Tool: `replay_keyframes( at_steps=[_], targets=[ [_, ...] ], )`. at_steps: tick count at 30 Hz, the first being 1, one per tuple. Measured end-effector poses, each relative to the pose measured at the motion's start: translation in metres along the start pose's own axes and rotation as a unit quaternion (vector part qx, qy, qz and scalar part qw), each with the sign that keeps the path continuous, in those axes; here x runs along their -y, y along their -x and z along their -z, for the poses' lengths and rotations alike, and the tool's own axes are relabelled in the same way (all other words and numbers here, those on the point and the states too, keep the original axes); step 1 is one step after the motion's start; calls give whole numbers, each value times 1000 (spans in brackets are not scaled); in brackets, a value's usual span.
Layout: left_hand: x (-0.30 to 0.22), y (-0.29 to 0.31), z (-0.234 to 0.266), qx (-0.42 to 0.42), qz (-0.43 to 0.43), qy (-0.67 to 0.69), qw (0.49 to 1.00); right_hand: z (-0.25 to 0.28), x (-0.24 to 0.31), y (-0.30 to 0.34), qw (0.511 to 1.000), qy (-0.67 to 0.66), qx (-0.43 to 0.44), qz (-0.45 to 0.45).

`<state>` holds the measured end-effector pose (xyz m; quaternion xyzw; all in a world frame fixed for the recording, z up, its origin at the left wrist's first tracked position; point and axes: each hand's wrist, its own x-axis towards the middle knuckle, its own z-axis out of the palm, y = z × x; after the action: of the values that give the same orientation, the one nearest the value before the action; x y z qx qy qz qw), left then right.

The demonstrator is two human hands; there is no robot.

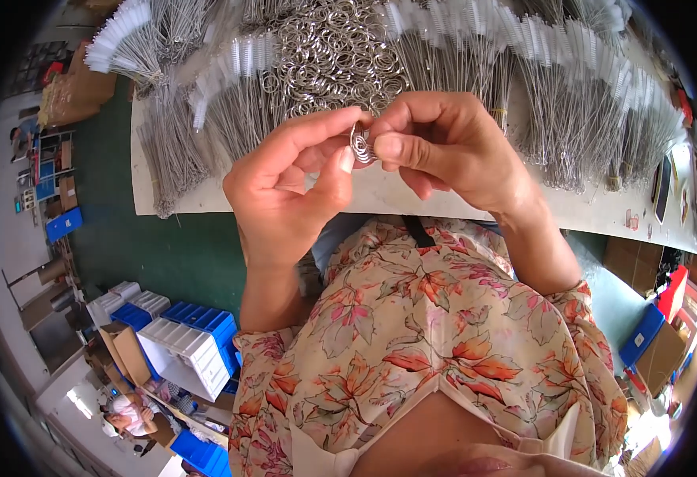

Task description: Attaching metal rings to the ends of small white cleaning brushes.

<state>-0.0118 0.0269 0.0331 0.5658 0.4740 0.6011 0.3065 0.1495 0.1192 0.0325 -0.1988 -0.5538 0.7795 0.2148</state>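
Both hands meet over the near edge of the table, around a small bunch of shiny metal rings point(361, 146). My left hand point(293, 175) pinches the rings from the left with thumb and fingers. From the right, my right hand point(452, 151) closes thumb and forefinger on the same bunch; its other fingers are curled. Just beyond the hands lies a big heap of metal rings point(336, 60). On either side of it are bundles of wire-handled brushes with white bristles, one bundle point(241, 103) to the left and another point(460, 63) to the right.
A pale table point(205, 197) carries the heap and bundles. More brushes point(130, 40) lie at the far left. A dark flat object point(664, 187) rests at the right edge. White and blue crates point(181, 358) stand on the green floor. Another person point(130, 415) is at the lower left.
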Motion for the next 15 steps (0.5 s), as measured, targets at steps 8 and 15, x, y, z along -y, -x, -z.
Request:
replay_keyframes(
  at_steps=[8, 15],
  targets=[
    [3, -9, 2, -7, 117, 123, 986, 3, -3, -1, 998, -62, 7, -28],
    [14, 8, 24, 27, 150, 2, 988, -16, -24, 1, 933, 321, -113, 121]
  ],
)
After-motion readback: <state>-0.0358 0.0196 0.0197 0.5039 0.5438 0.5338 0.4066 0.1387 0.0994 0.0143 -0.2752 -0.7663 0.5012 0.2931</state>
